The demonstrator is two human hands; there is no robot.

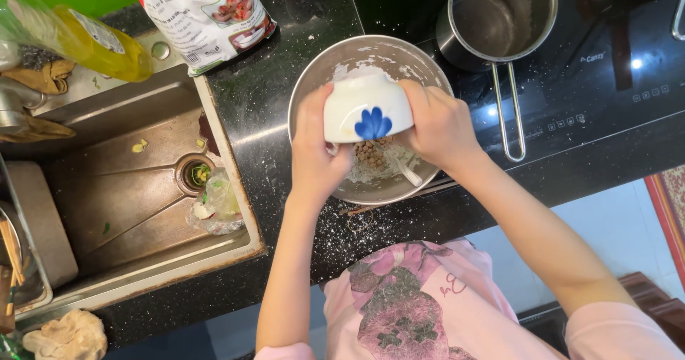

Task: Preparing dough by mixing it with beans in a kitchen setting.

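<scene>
A: White bowl (367, 108) with a blue flower mark is being tipped upside-down over the steel mixing bowl (371, 60), which is sitting on the black counter (264, 103). Brown nuts or beans (371, 153) are dropping onto the flour (378, 171) below.

B: Hands?

A: Left hand (316, 149) is clamped on the white bowl's side at 9 o'clock, right hand (439, 124) clamped at 3 o'clock. Both grips closed on it.

B: Doing it well?

A: I'd say keeping the rim centred over the steel bowl and low, so nothing is bouncing out; flour is already dusting the counter at 6 o'clock. Tilting steadily, maybe a shake for stuck bits. A white spoon (401, 167) is lying in the mix, so watching for splash off it.

B: Around?

A: Empty saucepan (499, 17) on the cooktop (606, 74) at 1 o'clock, flour bag (207, 14) at 11, sink (128, 181) at 9, yellow liquid bottle (93, 42) beyond the sink.
</scene>
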